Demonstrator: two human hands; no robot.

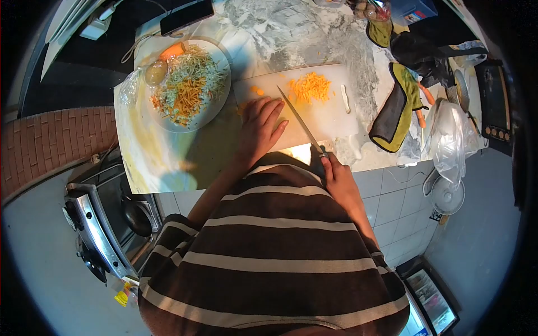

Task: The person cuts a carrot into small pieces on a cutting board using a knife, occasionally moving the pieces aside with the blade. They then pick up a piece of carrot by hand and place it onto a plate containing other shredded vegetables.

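A white cutting board (pixel 330 120) lies on the table in front of me. My left hand (pixel 260 126) rests on its left part, fingers together and bent downward, thumb apart. Orange carrot pieces (pixel 241 107) peek out at the edge of those fingers; the rest beneath is hidden. In my right hand (pixel 335 175), closed at the board's near edge, is the handle of a knife (pixel 300 119). Its long blade slants up and left, with the tip close to my left fingertips. Right of the blade sits a pile of chopped carrot (pixel 310 88). A thin white strip (pixel 344 99) lies farther right.
A clear plate (pixel 223 98) of shredded vegetables, with a potato-like round item (pixel 156 73) and a carrot chunk (pixel 172 51), stands left. A phone (pixel 186 17) lies behind. Cloth mitts (pixel 395 109) and a plastic bag (pixel 450 134) are right. A stove (pixel 101 224) stands lower left.
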